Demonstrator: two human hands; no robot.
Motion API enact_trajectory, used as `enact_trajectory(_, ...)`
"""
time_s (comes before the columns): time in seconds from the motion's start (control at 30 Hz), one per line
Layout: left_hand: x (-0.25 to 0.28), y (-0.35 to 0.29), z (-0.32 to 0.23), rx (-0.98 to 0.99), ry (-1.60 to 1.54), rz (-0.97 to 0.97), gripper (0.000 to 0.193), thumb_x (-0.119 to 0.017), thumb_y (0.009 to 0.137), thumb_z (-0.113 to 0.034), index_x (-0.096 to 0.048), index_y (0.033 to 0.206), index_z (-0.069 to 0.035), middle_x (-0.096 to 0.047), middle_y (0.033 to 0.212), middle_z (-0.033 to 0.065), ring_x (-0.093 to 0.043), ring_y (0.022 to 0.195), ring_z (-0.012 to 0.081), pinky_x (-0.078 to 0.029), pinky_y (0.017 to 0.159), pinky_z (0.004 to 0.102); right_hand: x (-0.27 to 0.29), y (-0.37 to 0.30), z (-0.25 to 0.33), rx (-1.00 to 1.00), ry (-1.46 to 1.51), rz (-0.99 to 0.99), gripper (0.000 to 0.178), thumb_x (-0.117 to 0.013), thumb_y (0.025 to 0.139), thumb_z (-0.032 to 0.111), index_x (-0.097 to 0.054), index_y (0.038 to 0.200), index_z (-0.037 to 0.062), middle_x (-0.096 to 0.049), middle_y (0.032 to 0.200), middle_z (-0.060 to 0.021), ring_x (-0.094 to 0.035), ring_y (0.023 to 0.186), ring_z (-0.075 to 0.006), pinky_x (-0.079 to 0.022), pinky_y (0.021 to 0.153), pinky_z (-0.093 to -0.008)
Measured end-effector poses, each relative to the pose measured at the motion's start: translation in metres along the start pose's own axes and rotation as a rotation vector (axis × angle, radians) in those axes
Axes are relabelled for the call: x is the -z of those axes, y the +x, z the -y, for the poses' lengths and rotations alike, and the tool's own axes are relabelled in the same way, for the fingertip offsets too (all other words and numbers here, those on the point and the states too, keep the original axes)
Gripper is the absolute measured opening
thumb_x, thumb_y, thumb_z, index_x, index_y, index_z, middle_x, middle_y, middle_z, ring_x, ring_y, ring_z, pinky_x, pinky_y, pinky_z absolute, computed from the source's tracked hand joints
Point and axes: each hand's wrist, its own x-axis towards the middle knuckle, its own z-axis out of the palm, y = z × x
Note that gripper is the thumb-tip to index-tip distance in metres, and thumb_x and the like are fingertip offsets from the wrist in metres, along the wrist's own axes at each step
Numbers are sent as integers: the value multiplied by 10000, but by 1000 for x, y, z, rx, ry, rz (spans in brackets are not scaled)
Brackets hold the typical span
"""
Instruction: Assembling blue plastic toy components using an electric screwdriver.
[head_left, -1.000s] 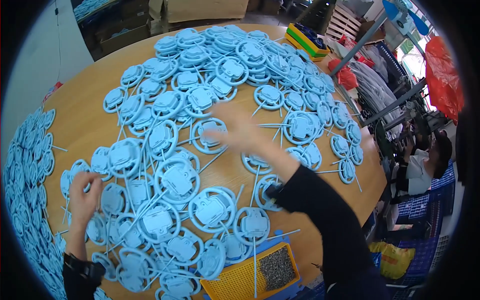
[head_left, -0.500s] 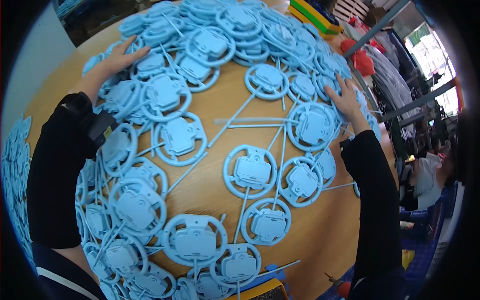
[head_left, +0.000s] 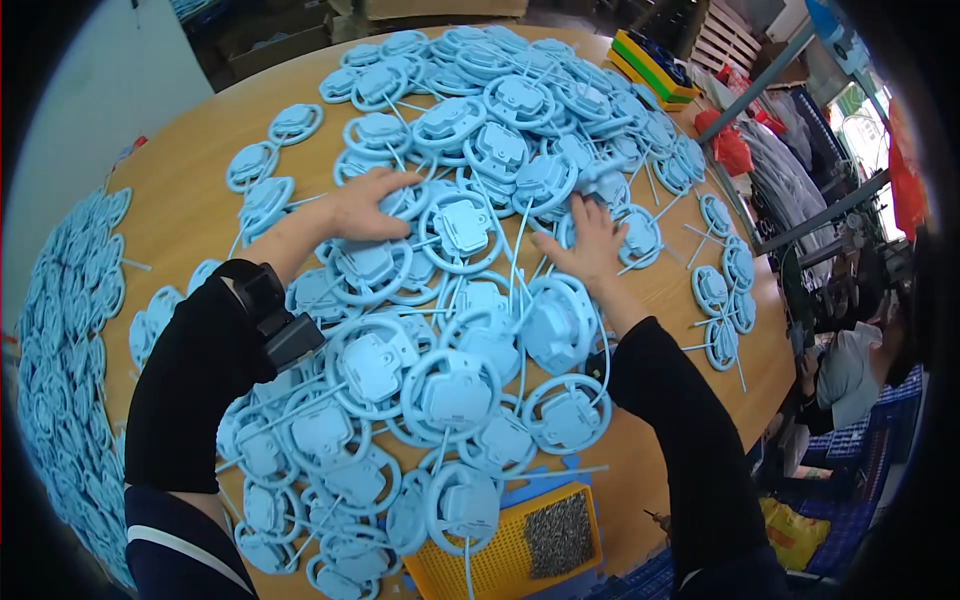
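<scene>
Many light-blue plastic toy steering wheels with thin stalks are heaped over the wooden table [head_left: 640,480]. My left hand [head_left: 375,205] lies over the left of the heap, thumb and fingers apart, against a steering wheel [head_left: 460,228]. Its fingertips are partly hidden among the pieces. My right hand [head_left: 592,245] rests on the heap's right side with fingers spread, next to another steering wheel [head_left: 638,238]. Between my forearms the wheels overlap in layers, one tilted wheel [head_left: 556,325] lying by my right wrist. Neither hand is closed round a piece.
A yellow basket [head_left: 480,555] with small screws [head_left: 560,535] stands at the near edge. Yellow and green trays [head_left: 650,72] sit at the far right corner. More blue pieces [head_left: 70,370] are piled at far left. A person [head_left: 850,375] is off to the right.
Both hands have come inward and nearer from the sides of the heap. The steering wheels between them have been pushed together into a denser pile, and the view has shifted.
</scene>
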Motion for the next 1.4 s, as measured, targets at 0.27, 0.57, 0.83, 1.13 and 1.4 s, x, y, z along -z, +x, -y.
enact_trajectory(0.27,10,-120,-8,12,-185,12,762,-647,689,-297,-389,1387,-135,-414,1367,214,-392,1274,339,-330,1056,393,-7,-49,145,196,453,229,915,-603,724,645,-340,1421,113,-228,1472,-232,-207,1353,-431,-163,1093,-516)
enact_trajectory(0.57,10,-256,-63,104,87,-161,688,-692,676,-348,-482,1305,-164,-527,1082,168,-511,1048,333,-430,890,395,4,-88,216,508,647,468,840,-643,708,422,-371,1375,-10,-419,1361,-253,-409,1272,-347,-326,1057,-370)
enact_trajectory(0.83,-68,-371,-95,319,195,-430,777,-723,697,-399,-425,1362,-128,-504,1161,201,-499,1075,366,-422,922,408,95,-96,218,289,506,814,682,-668,699,295,-488,1302,33,-581,1120,-132,-595,943,-219,-495,789,-328)
enact_trajectory(1.13,-193,-410,-243,77,136,-968,605,-712,759,-252,-494,1292,-63,-516,1273,185,-413,1252,353,-315,1058,421,183,-206,232,566,1249,-210,678,-700,699,326,-519,1268,6,-582,1155,-175,-558,1045,-258,-426,910,-337)
enact_trajectory(1.4,-244,-433,-347,-381,-1220,-1029,884,-667,868,-204,-44,1493,-154,-434,1271,148,-518,1013,142,-475,833,268,223,-406,211,1060,1331,-378,543,-616,784,145,-453,1286,19,-440,1256,-158,-461,1176,-246,-394,967,-359)
